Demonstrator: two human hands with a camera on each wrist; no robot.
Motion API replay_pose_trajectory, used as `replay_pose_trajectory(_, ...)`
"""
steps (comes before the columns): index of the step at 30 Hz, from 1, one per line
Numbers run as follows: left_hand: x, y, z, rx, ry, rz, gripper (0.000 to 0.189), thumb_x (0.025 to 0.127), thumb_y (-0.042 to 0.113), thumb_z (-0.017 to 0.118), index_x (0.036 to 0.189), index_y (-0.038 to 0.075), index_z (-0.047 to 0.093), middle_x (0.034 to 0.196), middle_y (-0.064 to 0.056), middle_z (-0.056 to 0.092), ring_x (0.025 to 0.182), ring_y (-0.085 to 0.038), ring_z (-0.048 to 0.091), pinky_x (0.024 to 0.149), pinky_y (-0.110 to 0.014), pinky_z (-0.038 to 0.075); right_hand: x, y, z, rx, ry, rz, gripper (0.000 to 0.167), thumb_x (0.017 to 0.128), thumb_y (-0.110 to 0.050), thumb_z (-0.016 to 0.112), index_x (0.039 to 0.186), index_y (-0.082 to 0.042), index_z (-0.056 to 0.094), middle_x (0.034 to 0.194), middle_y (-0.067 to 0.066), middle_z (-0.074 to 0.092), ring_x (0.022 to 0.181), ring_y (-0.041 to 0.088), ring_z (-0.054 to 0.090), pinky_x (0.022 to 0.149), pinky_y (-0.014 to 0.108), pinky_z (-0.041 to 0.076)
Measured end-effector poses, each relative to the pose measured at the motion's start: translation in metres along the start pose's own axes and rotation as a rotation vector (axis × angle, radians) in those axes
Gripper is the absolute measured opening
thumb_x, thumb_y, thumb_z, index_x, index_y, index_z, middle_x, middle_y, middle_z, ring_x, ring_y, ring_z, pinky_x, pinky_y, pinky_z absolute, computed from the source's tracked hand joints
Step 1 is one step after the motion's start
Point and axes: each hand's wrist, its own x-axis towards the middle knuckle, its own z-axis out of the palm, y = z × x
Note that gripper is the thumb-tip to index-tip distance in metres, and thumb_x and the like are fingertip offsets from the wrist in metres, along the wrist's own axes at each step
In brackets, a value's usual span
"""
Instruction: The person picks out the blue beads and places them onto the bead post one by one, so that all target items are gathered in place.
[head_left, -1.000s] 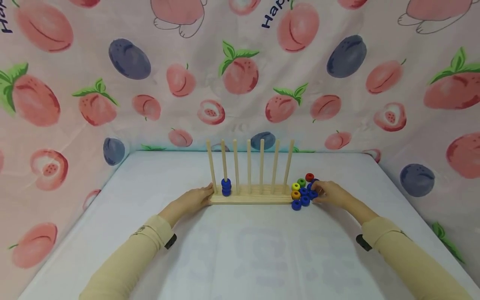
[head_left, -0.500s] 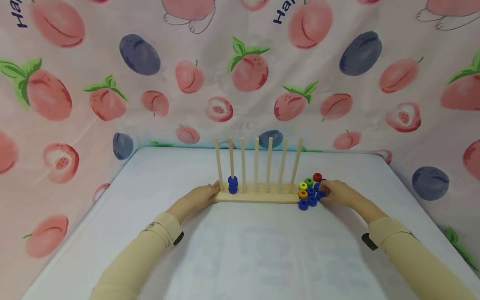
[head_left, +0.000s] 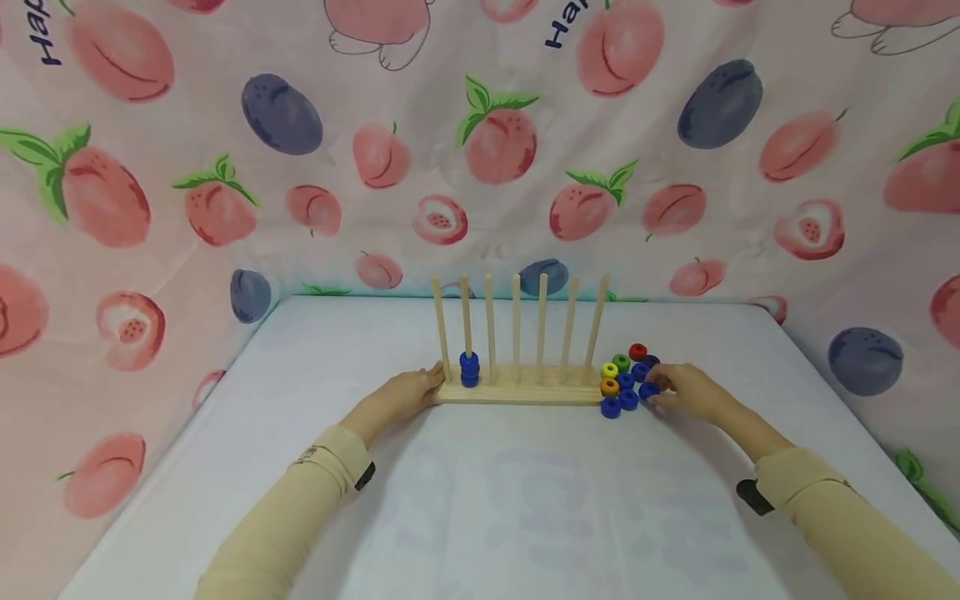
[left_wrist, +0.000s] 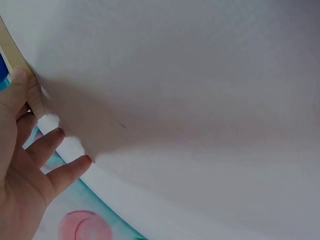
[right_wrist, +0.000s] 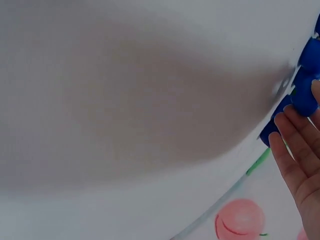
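Observation:
A wooden rack (head_left: 525,394) with a row of several upright pegs stands on the white table. Blue beads (head_left: 469,370) are stacked on its second peg from the left. My left hand (head_left: 401,395) grips the rack's left end, the thumb (left_wrist: 19,80) lying on the wooden edge in the left wrist view. Loose beads lie beside the rack's right end. There my right hand (head_left: 692,392) pinches a blue bead (right_wrist: 304,101) at the right side of the group, with thumb and fingertips on it. The other fingers (right_wrist: 285,152) extend past the bead.
Around the pinched bead lie a red bead (head_left: 638,352), a green bead (head_left: 621,362), a yellow bead (head_left: 609,371), an orange bead (head_left: 609,387) and several blue ones (head_left: 611,407). A fruit-print cloth (head_left: 495,150) hangs behind the table's back edge.
The head view has shifted, so everything sits further right in it. My right fingers have moved slightly off the group with the blue bead. My left hand stays on the rack's end.

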Motion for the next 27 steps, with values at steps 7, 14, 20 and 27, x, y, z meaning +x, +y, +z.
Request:
replay_pose_trajectory(7,0.001,-0.002,-0.003,-0.013,0.002,-0.013,0.054,0.096,0.021,0.053,0.142,-0.001,0.036,0.148,-0.021,0.033,0.127,-0.046,0.043,0.106,-0.053,0.039,-0.001,-0.006,0.004,-0.001,0.040,-0.005,0.026,0.084,-0.010,0.068,0.104,0.006,0.063,0.095,0.016,0.068,0.087,0.027,0.062,0.079,0.045,0.055)
replay_pose_trajectory(14,0.002,0.000,0.001,-0.044,-0.014,0.002,0.055,0.096,0.021,0.052,0.143,-0.002,0.034,0.148,-0.024,0.032,0.126,-0.047,0.043,0.106,-0.054,0.038,-0.008,-0.009,0.003,0.009,0.018,0.005,0.026,0.084,-0.010,0.069,0.104,0.006,0.063,0.095,0.014,0.068,0.087,0.027,0.063,0.080,0.046,0.055)
replay_pose_trajectory(20,0.003,-0.002,0.003,-0.032,-0.004,0.002,0.054,0.097,0.022,0.051,0.143,-0.002,0.035,0.148,-0.022,0.032,0.127,-0.046,0.043,0.106,-0.053,0.038,-0.012,-0.014,0.001,0.003,0.020,-0.010,0.026,0.084,-0.010,0.068,0.105,0.005,0.063,0.096,0.014,0.068,0.089,0.028,0.063,0.081,0.048,0.055)
replay_pose_trajectory(27,0.003,-0.001,0.002,-0.042,-0.007,-0.003,0.055,0.097,0.021,0.051,0.143,-0.002,0.033,0.148,-0.023,0.031,0.128,-0.047,0.041,0.107,-0.054,0.037,-0.012,-0.021,0.000,-0.016,0.033,-0.025,0.025,0.084,-0.010,0.068,0.105,0.004,0.065,0.096,0.015,0.068,0.089,0.029,0.063,0.080,0.047,0.055)
